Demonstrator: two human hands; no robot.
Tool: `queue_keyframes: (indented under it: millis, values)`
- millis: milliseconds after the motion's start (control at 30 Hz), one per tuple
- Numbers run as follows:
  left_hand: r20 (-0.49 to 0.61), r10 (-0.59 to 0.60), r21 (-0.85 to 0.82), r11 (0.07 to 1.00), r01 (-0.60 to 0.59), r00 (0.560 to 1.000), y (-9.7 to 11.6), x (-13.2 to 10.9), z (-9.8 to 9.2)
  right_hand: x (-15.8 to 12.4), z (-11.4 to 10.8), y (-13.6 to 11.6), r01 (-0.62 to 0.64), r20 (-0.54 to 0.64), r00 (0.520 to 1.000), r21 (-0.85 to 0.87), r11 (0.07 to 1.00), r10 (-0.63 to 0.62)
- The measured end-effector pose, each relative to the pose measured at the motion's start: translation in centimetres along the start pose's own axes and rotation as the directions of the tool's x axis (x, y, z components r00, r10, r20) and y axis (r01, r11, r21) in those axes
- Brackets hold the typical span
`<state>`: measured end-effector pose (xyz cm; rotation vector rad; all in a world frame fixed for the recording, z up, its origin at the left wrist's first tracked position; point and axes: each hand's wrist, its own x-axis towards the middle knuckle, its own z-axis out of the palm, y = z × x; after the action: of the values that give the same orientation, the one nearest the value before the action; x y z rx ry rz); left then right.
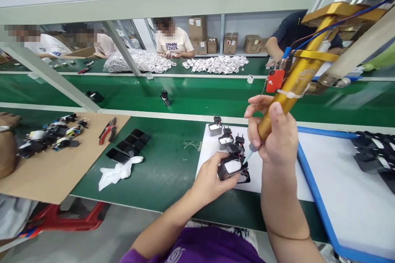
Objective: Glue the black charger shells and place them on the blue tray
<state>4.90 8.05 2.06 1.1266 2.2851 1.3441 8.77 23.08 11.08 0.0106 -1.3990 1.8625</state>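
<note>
My left hand (212,176) is closed around a black plastic adapter housing (226,169) with a white block inside, just above a white sheet (205,164). In my right hand (279,131) is a gold-coloured glue dispenser (298,76), gripped low on its barrel with the fingers wrapped round. Its pale blue nozzle tip (248,155) points down at the edge of the housing and seems to touch it. Behind the left hand, several similar housings with plug pins (215,127) stand in a row on the sheet. Part of another housing (245,177) shows beneath the held one.
Empty black cases (128,146) and a white cloth (119,172) lie left on the green bench. Red-handled pliers (108,131) rest on cardboard (40,176) near a co-worker's arm. A blue-edged tray (321,213) holds black housings at right. A green conveyor (197,94) runs behind, with co-workers beyond.
</note>
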Motion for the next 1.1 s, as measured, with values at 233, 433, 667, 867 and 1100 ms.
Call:
queue_keyframes:
  millis: [233, 433, 667, 867, 1100]
  values:
    - [-0.032, 0.01, -0.002, 1.0, -0.01, 0.999, 0.5, 0.0, -0.3, 0.1, 0.0, 0.4, 0.026, -0.013, 1.0, 0.013, 1.0, -0.026]
    - [-0.034, -0.001, 0.002, 1.0, 0.001, 0.999, 0.3, -0.1, 0.0, 0.1, -0.2, 0.5, 0.029, -0.007, 1.0, -0.01, 1.0, -0.029]
    - [0.002, -0.032, -0.076, 0.997, 0.032, 0.999, 0.0, 0.6, 1.8, 0.0, 0.1, 0.2, 0.01, -0.031, 0.999, -0.016, 1.0, -0.011]
    - [-0.021, -0.001, -0.084, 0.996, -0.001, 1.0, 1.1, 1.1, 3.4, -0.2, 0.3, 0.2, 0.027, -0.009, 1.0, 0.001, 1.0, -0.027]
    - [-0.069, 0.032, -0.085, 0.996, -0.038, 0.997, 1.6, 1.6, 3.8, -0.4, 0.2, 0.2, 0.013, 0.017, 1.0, 0.029, 1.0, -0.013]
